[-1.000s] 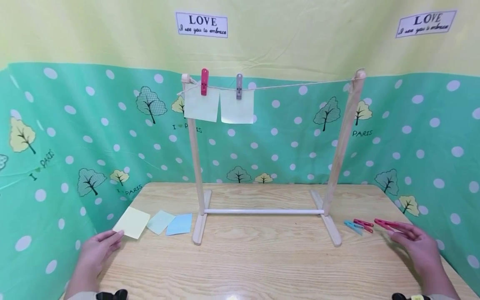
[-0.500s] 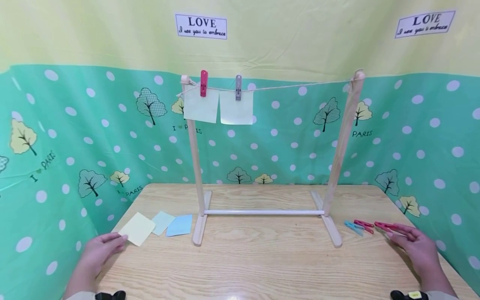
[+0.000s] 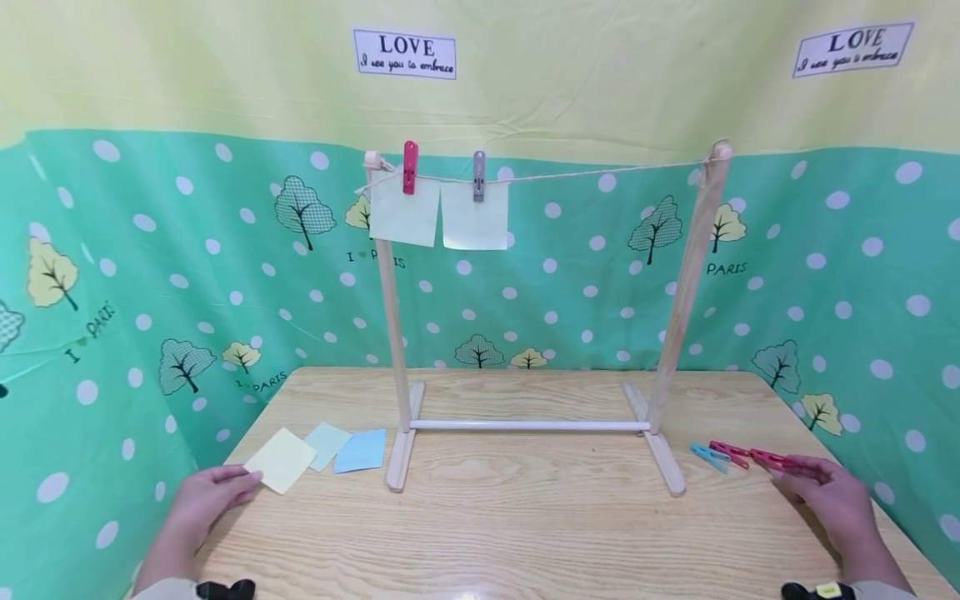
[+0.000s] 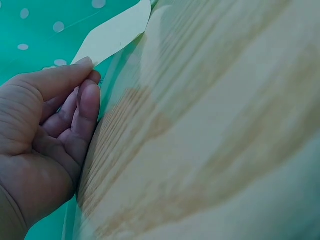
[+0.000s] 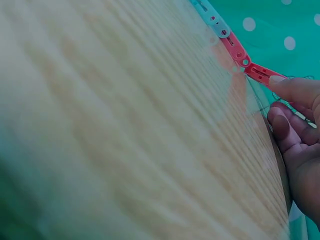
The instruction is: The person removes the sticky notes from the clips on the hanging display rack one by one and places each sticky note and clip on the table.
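Note:
At the table's left side my left hand (image 3: 208, 500) pinches the corner of a pale yellow paper square (image 3: 281, 461) between thumb and finger; the left wrist view shows the yellow paper (image 4: 115, 35) slanting up from the fingertips. A pale green paper square (image 3: 326, 444) and a blue one (image 3: 360, 451) lie just right of it. On the other side my right hand (image 3: 832, 500) pinches a red clothespin (image 3: 768, 457) by one end, its other end pointing left. Beside it lie another red clothespin (image 3: 729, 452) and a blue one (image 3: 708, 457).
A wooden rack (image 3: 686, 300) stands mid-table with a string (image 3: 600, 171) across its top. Two pale paper squares (image 3: 474, 223) hang at the string's left, under a red clothespin (image 3: 410, 167) and a grey one (image 3: 479, 175). A patterned curtain (image 3: 562, 292) surrounds the table (image 3: 510, 533).
My left hand has shifted a little to the right with the yellow paper, which has come lower and closer over the green square. The right hand's clothespin has dipped slightly toward the others.

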Demonstrator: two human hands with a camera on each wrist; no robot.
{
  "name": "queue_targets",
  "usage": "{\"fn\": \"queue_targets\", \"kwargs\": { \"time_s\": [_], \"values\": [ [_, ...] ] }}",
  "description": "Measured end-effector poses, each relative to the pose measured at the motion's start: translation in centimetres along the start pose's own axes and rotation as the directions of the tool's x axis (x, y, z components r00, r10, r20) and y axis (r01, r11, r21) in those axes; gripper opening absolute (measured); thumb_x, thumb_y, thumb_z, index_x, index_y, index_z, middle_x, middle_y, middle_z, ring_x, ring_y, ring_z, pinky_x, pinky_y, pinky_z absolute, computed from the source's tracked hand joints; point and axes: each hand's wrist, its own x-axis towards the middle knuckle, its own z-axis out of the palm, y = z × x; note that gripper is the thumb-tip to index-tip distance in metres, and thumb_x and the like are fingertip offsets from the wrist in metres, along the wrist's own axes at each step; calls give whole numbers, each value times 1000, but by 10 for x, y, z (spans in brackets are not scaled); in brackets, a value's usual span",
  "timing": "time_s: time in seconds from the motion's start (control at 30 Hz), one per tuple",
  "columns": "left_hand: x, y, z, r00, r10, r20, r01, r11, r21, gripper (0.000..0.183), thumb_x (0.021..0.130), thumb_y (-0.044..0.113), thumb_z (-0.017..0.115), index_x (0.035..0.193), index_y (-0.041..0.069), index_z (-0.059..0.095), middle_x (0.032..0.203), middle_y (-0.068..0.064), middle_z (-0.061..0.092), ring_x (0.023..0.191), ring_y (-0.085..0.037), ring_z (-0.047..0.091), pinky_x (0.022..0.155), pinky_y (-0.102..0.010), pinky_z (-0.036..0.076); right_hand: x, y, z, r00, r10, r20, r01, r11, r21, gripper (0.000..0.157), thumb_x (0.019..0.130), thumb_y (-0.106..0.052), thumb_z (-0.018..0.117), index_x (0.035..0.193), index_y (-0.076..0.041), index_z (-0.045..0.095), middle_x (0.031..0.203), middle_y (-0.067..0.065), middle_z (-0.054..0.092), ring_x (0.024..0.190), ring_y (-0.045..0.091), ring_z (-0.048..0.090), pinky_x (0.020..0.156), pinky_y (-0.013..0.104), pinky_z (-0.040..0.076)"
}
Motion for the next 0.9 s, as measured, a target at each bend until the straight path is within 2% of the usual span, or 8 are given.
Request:
{"fn": "queue_targets", "kwargs": {
  "time_s": [0.07, 0.17, 0.37, 0.43, 0.67, 0.73, 0.8, 0.9],
  "values": [
    [0, -1, -1, 1000, -12, -2, 12, 999, -33, 60, 87, 15, 76, 125, -21, 47, 86, 8, 66, 75, -9, 69, 75, -25, 58, 0, -1, 0, 1000, 5, 5, -5, 999, -37, 73, 86, -29, 77, 137, 11, 43, 124, 33, 54, 78, 6, 59, 57, 19, 53],
    [0, -1, -2, 999, -28, -30, 26, 998, -58, 60, 86, 15, 77, 125, -20, 48, 87, 7, 64, 74, -9, 70, 75, -24, 58, 0, -2, -1, 1000, 6, 9, -5, 998, -60, 71, 86, -27, 77, 135, 12, 44, 119, 32, 57, 86, 18, 61, 56, 19, 53],
    [-1, 0, -4, 993, -19, -112, 24, 999, 39, 70, 87, 24, 76, 131, -20, 44, 113, -23, 59, 74, -6, 69, 72, -19, 56, 0, -1, -1, 1000, 1, 7, -1, 996, -89, 68, 86, -26, 76, 133, 13, 46, 107, 24, 64, 88, 24, 60, 56, 20, 51],
    [1, -1, -4, 992, -14, -125, 22, 998, 67, 70, 89, 25, 74, 133, -19, 42, 119, -27, 56, 75, -5, 69, 72, -18, 56, 0, -1, 0, 1000, -2, 3, 2, 995, -102, 67, 86, -25, 76, 133, 13, 46, 107, 25, 63, 92, 30, 60, 61, 25, 52],
    [6, -3, -2, 982, -11, -190, 18, 999, 35, 65, 90, 18, 72, 134, -19, 42, 115, -27, 58, 71, -4, 68, 72, -23, 58, -4, -4, 0, 1000, -9, 2, 9, 986, -164, 66, 88, -26, 74, 132, 14, 46, 106, 27, 61, 100, 40, 55, 77, 47, 49],
    [6, -4, -2, 978, 4, -209, 15, 996, 88, 66, 88, 22, 74, 132, -18, 45, 109, -23, 63, 70, -3, 68, 70, -22, 58, -5, -5, -1, 1000, -20, 7, 21, 982, -188, 67, 88, -27, 74, 131, 15, 46, 105, 27, 61, 99, 41, 54, 78, 51, 47],
    [6, -4, -2, 970, 29, -240, 15, 983, 181, 65, 87, 28, 75, 129, -15, 51, 101, -17, 68, 72, -2, 66, 68, -20, 56, -7, -6, -2, 999, -38, 13, 40, 976, -213, 67, 88, -29, 74, 129, 16, 46, 104, 28, 61, 99, 42, 55, 79, 54, 47],
    [7, -5, -1, 960, 65, -271, 21, 952, 305, 65, 85, 34, 76, 125, -13, 56, 94, -13, 72, 85, -18, 67, 78, -30, 54, -8, -7, -3, 998, -54, 20, 57, 968, -245, 68, 88, -32, 73, 127, 17, 47, 102, 28, 61, 97, 43, 55, 79, 56, 47]
  ]
}}
